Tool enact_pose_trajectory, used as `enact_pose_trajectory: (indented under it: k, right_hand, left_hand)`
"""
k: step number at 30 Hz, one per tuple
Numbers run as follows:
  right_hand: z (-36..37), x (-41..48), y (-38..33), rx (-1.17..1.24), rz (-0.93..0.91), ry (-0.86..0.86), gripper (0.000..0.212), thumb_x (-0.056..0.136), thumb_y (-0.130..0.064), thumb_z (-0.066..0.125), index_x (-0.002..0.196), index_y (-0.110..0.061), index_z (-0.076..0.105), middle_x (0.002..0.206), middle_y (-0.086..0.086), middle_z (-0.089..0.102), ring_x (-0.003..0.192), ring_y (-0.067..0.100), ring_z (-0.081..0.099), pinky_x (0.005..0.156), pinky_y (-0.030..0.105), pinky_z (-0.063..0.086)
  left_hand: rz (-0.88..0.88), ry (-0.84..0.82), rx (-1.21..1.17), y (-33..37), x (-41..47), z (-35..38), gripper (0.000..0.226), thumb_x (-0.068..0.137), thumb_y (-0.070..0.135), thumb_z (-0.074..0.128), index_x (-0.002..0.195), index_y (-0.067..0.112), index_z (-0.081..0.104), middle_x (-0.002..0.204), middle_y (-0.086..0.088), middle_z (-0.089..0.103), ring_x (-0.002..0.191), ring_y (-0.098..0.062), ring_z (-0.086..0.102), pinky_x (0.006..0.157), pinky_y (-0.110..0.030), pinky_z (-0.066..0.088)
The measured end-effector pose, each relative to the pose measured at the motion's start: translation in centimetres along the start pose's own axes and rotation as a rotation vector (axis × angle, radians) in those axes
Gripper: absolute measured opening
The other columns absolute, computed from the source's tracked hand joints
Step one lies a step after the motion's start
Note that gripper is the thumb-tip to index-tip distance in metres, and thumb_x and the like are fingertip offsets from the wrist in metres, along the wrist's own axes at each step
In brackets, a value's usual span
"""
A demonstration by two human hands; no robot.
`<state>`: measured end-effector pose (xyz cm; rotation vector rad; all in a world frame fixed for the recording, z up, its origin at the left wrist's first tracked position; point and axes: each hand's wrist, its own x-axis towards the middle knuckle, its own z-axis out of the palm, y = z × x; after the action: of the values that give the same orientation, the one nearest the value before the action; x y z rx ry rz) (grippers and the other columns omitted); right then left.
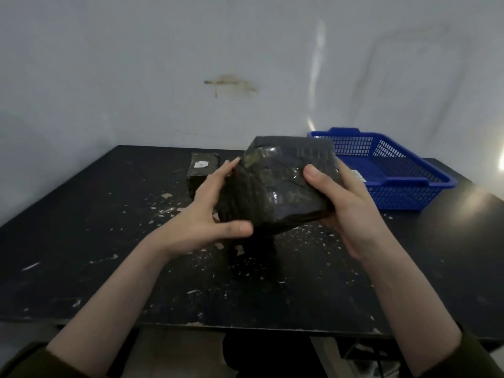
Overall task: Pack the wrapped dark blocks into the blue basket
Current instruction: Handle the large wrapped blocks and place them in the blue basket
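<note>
A wrapped dark block (278,184), shiny with plastic film, is held tilted above the middle of the table. My left hand (201,216) grips its left side, thumb under the near edge. My right hand (346,203) grips its right side, thumb on top. A second wrapped dark block (200,170) with a small white label lies flat on the table behind my left hand. The blue basket (403,184) stands at the far right of the table, just behind and to the right of the held block; a pale label shows inside it near my right hand.
The black table (109,241) is scuffed and flecked with pale chips. A white wall (191,64) rises directly behind it. The table's near edge runs across the lower part of the view, with the floor below.
</note>
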<state>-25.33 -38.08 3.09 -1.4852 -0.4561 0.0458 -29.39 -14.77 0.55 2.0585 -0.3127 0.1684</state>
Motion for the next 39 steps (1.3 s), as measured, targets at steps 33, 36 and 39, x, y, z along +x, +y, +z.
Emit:
enact_pose_trajectory:
  k: [33,36,39]
  right_hand:
    - [2.1,-0.5,0.4,-0.262,-0.059,-0.077,0.089,0.059,-0.055,0.082,0.137,-0.051,0.041,0.123,-0.018,0.065,0.119,0.008,0.062,0.102,0.045,0.051]
    - [2.2,-0.3,0.3,-0.277,-0.07,-0.064,0.091,0.054,-0.057,0.084,0.136,-0.049,0.043,0.125,-0.016,0.064,0.122,0.011,0.06,0.103,0.046,0.051]
    - [1.5,-0.5,0.1,-0.228,-0.03,-0.127,0.082,0.06,-0.049,0.085,0.134,-0.048,0.048,0.125,-0.016,0.063,0.121,0.009,0.06,0.1,0.043,0.053]
  left_hand:
    - [0.029,0.45,-0.404,5.5,0.7,2.5,0.025,0.086,0.022,0.072,0.101,0.019,0.053,0.09,0.006,0.07,0.089,-0.01,0.069,0.083,-0.031,0.056]
    - [0.02,0.367,-0.413,5.6,0.3,1.9,0.049,0.069,0.029,0.077,0.11,0.024,0.05,0.094,0.008,0.069,0.089,-0.004,0.069,0.08,-0.021,0.055]
    - [-0.008,0.324,-0.402,5.3,0.1,1.4,0.07,0.06,0.025,0.081,0.121,0.021,0.047,0.098,0.007,0.07,0.091,-0.004,0.07,0.083,-0.022,0.056]
